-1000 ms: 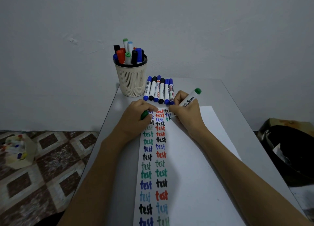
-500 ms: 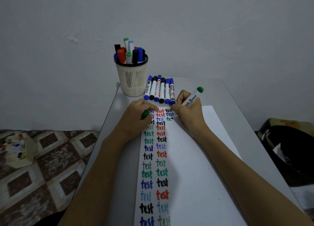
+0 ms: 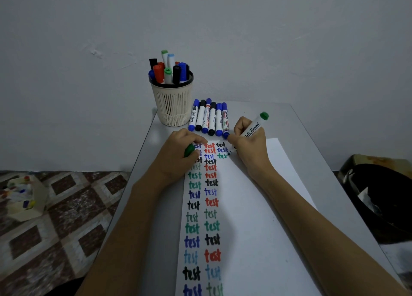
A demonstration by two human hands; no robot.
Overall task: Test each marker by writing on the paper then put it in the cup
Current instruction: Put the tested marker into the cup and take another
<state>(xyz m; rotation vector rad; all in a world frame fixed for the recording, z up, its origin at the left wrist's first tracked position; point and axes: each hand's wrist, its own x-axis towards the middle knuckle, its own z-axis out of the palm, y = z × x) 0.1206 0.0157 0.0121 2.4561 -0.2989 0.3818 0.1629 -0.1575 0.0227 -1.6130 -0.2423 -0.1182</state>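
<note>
My right hand grips a white marker with a green end, tip down on the white paper beside a half-written green "tes". My left hand rests on the paper's left edge with its fingers curled round the green cap. Columns of coloured "test" words run down the paper. Several capped markers lie side by side just beyond the paper. A cream slotted cup with several markers standing in it is at the table's far left corner.
The grey table stands against a bare wall. On the patterned floor to the left lies a small cream box with coloured items. A dark bin or bag sits low at the right.
The right hand and its marker have crept slightly rightward as the green word lengthens. The left hand stays where it was, holding the cap.
</note>
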